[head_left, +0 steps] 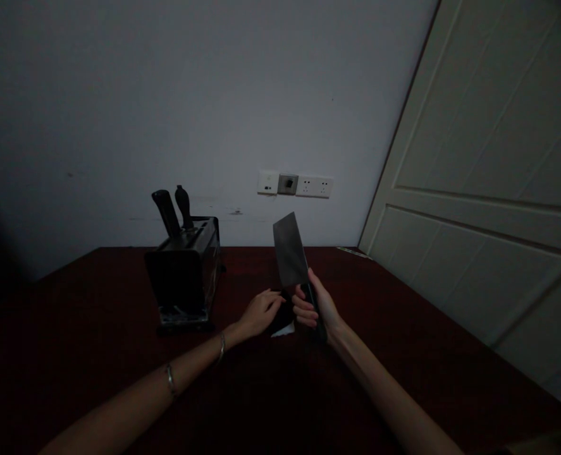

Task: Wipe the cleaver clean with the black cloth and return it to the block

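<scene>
My right hand is closed round the dark handle of a cleaver, whose broad grey blade points up and away from me. My left hand rests just left of it on a dark cloth, fingers curled on the cloth. A white scrap shows under the cloth. Both hands are above the dark red table.
A black knife block with two dark knife handles sticking up stands left of my hands. Wall sockets sit on the grey wall behind. A pale panelled door borders the table on the right.
</scene>
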{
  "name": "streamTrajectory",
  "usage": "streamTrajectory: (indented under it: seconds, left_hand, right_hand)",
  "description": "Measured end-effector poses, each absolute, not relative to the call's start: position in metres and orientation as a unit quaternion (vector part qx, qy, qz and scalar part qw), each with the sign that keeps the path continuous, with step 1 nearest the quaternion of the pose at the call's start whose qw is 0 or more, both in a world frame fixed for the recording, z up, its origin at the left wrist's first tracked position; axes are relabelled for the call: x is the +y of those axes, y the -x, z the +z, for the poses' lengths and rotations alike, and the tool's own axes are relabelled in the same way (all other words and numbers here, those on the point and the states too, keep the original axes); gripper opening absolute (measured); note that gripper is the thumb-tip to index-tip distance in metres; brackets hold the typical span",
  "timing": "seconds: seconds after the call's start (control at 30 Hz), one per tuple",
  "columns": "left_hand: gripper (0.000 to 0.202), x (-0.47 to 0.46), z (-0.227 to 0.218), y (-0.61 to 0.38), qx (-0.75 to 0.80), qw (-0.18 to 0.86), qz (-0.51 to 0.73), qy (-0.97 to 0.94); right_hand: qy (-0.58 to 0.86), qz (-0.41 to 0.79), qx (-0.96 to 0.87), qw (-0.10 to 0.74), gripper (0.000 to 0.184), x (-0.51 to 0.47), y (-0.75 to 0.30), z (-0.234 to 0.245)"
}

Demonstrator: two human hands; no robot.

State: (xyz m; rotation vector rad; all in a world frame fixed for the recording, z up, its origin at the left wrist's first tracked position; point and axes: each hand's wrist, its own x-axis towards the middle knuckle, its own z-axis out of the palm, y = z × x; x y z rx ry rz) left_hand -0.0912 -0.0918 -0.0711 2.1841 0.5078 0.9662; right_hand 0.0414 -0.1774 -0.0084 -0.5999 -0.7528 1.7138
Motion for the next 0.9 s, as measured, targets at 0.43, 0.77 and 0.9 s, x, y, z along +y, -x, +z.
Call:
streamTrajectory:
  seconds: [0.43, 0.77, 0.9]
  left_hand:
    - [0.045, -0.104, -0.018, 0.101, 0.252, 0.449, 0.552, -0.655]
    - [0.041, -0.110, 0.020, 0.112, 0.212, 0.518, 0.614, -0.557]
    - [0.039, -0.117, 0.031, 0.117, 0.189, 0.520, 0.611, -0.567]
  right_hand:
    - [0.427, 0.610, -0.350, 0.568, 0.053, -0.172, -0.021, 0.009]
    - [0.465, 0.568, -0.364, 0.573, 0.053, -0.165, -0.023, 0.007]
    - [0.481, 0.543, -0.381, 0.573, 0.052, -0.165, -0.024, 0.005]
